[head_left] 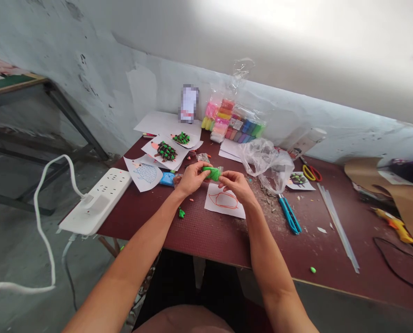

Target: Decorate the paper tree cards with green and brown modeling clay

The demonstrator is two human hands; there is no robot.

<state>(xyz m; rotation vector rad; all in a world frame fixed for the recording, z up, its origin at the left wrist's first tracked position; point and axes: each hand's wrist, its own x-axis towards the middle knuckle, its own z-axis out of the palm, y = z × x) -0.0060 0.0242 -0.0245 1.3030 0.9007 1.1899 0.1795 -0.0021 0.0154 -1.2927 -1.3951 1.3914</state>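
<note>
One maroon worktable (199,233) spreads across the view, with a white power strip (95,201) at 9 o'clock from the hands and a bagged set of coloured modelling clay (232,122) at 1 o'clock. A crumpled clear plastic bag (267,164) lies at 3 o'clock, and blue-handled scissors (289,213) at 4. Paper sheets with clay hedgehogs (166,151) sit at 10 o'clock. Just below the hands lies a sheet with a red outline drawing (223,202). The left hand (191,179) and right hand (237,186) are close together mid-table, clamped from either end on a lump of bright green modelling clay (212,174), held above that sheet. The lump is soft, creased and irregular, longer than wide, its long axis running nearly sideways from 9 to 3 o'clock and dipping slightly to the right. A small green clay crumb (181,212) lies on the table at 8 o'clock.
</note>
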